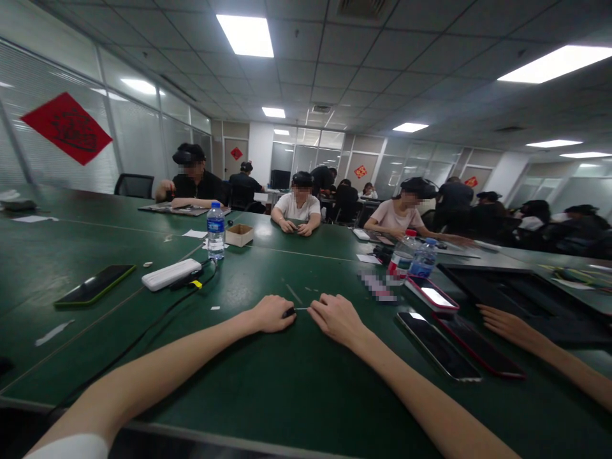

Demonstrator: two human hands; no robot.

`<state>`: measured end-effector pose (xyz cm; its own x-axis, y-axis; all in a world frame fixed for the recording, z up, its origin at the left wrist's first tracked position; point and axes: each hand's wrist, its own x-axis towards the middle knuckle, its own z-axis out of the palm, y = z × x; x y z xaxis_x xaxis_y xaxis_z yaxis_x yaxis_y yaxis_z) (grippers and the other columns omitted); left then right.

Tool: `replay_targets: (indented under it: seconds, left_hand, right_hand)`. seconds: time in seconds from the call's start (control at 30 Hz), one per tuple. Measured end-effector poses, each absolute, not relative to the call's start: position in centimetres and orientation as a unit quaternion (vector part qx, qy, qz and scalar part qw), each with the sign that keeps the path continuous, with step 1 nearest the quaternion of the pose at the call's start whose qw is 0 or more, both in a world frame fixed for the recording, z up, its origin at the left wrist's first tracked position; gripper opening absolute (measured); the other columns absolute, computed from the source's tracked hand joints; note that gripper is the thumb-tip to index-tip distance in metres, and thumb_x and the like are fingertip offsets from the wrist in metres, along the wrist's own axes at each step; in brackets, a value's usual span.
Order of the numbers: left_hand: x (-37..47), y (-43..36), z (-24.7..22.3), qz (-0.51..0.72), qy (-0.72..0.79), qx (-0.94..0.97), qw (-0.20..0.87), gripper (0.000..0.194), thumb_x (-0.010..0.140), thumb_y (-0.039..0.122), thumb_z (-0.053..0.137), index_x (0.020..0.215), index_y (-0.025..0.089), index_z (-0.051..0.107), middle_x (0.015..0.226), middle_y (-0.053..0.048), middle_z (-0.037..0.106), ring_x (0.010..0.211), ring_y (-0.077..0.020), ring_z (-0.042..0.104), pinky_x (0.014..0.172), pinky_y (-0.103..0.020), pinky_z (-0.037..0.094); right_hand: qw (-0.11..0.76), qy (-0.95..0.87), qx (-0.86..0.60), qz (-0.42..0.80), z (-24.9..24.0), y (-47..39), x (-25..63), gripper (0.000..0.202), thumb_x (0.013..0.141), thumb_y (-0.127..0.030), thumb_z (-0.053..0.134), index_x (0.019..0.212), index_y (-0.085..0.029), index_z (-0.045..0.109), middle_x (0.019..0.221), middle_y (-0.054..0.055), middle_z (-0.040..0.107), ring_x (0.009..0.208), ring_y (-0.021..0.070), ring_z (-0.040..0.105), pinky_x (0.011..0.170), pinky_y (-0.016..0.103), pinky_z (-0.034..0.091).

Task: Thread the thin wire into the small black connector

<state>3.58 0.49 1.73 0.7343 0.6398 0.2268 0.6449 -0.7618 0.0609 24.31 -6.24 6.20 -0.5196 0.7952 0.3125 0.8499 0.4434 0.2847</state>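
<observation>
Both my hands rest on the green table at the middle of the view, a short gap apart. My left hand (273, 313) is closed around a small dark object (289, 312), which shows at its fingertips. Between the hands runs a thin, light-coloured piece (301, 309), from the dark object to the fingers of my right hand (335, 317). Those fingers are pressed together on its right end. Whether the thin piece and the dark object are one thing, I cannot tell.
A white power bank (172, 275) with a black cable, a water bottle (215, 231) and a small box (240, 235) stand ahead left. Phones (437, 345) lie right, near another person's hand (509, 324) and a black tray (530, 299). People sit opposite.
</observation>
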Motion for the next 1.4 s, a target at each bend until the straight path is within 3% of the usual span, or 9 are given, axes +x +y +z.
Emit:
replay_targets:
  seconds: [1.4]
  left_hand:
    - [3.89, 0.64, 2.06, -0.102, -0.364, -0.925, 0.049, 0.035, 0.09, 0.044, 0.04, 0.088, 0.017, 0.063, 0.084, -0.01, 0.069, 0.077, -0.0251, 0.067, 0.068, -0.033, 0.05]
  right_hand:
    - [0.09, -0.841, -0.5, -0.186, 5.73, -6.14, 23.9, 0.036, 0.096, -0.037, 0.036, 0.092, -0.02, 0.068, 0.082, 0.005, 0.063, 0.069, 0.0127, 0.058, 0.06, 0.022, 0.038]
